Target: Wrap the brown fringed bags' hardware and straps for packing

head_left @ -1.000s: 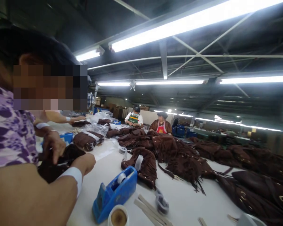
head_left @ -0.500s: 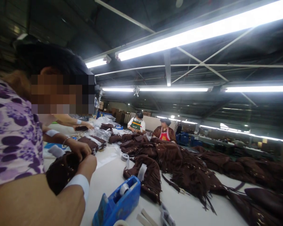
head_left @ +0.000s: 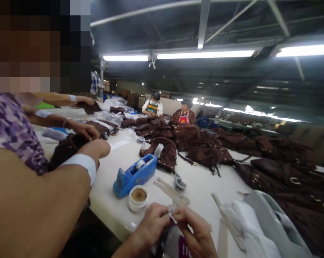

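Below and between the hands, a white item with purple marking (head_left: 184,247) is partly showing; its kind cannot be told. The left hand (head_left: 155,219) and right hand (head_left: 196,226), absent from view a moment ago, are now meeting, fingertips pinching a small pale piece (head_left: 170,212) above the desk (head_left: 108,190); the work is apparently calling for a fine two-handed hold. Right of the right hand, a grey holder (head_left: 272,218) is standing, its contents unclear. Just beyond the left hand, a white tub (head_left: 137,207) is holding a brown substance (head_left: 139,195). Ahead of both hands, pale strips (head_left: 170,190) are lying loose, and a blue dispenser (head_left: 132,180) is carrying a tape roll (head_left: 140,164). Farther ahead, brown bags (head_left: 194,134) are lying heaped.
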